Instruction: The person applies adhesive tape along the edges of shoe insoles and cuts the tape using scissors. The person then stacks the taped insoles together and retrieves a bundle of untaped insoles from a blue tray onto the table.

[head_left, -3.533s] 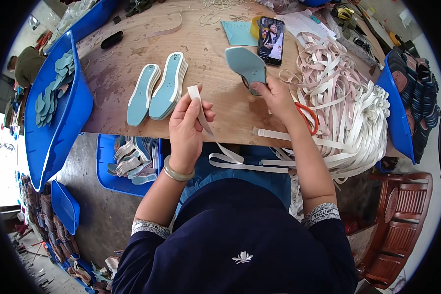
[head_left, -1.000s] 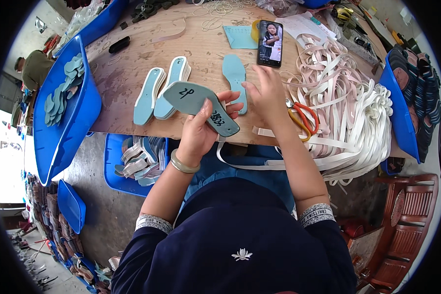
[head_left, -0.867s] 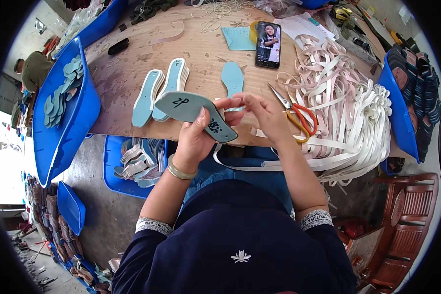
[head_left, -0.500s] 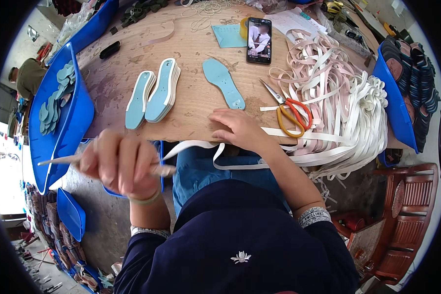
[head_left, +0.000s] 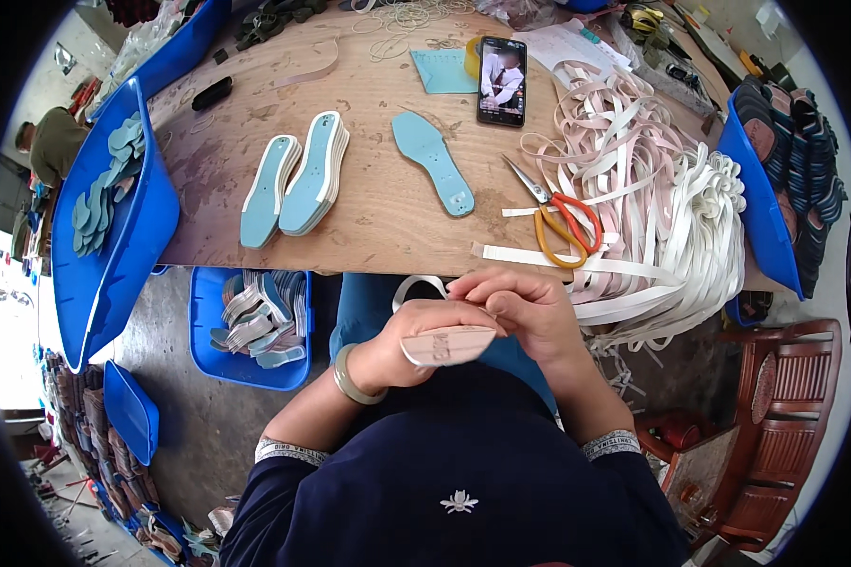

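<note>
My left hand (head_left: 395, 342) is closed around an insole (head_left: 447, 347), its beige, printed underside facing up and tilted toward me. A loop of white strip (head_left: 416, 283) rises beyond the knuckles and runs to the fingertips of my right hand (head_left: 531, 310). That right hand is bent over against the left one, fingers and thumb drawn together at the strip and the insole's far side; the exact grip is partly hidden. Both hands are above my lap, just off the table's front edge. A single blue insole (head_left: 432, 163) lies flat on the table ahead.
Two stacks of white-edged blue insoles (head_left: 293, 180) lie left of centre. Orange-handled scissors (head_left: 558, 217), a heap of white and pink strips (head_left: 643, 208) and a phone (head_left: 501, 80) are to the right. Blue bins (head_left: 151, 246) flank the table; another bin (head_left: 246, 370) sits below.
My left hand has swung right with the insole, from over the table's left front edge to mid-lap. My right hand has left the tabletop and come back to meet it.
</note>
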Demonstrator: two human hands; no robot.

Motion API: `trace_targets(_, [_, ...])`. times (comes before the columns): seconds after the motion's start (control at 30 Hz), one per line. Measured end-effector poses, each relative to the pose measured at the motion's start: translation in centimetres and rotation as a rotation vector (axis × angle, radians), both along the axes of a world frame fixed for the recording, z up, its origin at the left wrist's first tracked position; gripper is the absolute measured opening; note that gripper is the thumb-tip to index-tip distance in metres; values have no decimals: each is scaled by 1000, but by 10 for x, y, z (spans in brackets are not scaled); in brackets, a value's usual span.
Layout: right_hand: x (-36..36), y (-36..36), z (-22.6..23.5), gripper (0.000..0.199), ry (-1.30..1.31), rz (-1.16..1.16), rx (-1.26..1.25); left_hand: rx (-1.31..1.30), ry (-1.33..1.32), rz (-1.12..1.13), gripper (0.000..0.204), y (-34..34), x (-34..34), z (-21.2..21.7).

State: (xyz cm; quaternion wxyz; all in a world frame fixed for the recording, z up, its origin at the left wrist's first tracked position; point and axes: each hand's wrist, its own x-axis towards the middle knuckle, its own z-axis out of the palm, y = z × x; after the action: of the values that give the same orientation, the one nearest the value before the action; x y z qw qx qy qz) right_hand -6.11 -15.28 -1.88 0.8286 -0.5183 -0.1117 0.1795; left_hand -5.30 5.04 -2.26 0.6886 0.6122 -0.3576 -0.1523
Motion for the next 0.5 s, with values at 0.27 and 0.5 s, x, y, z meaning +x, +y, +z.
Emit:
trace_targets(0.27, [-27, 2, -3, 20, 11, -409, 73, -91, -222, 88, 39, -24, 7, -2])
trace_targets(0.5, [-17, 7, 13, 20, 58, -393, -78, -242, 2, 51, 45, -31, 12, -7])
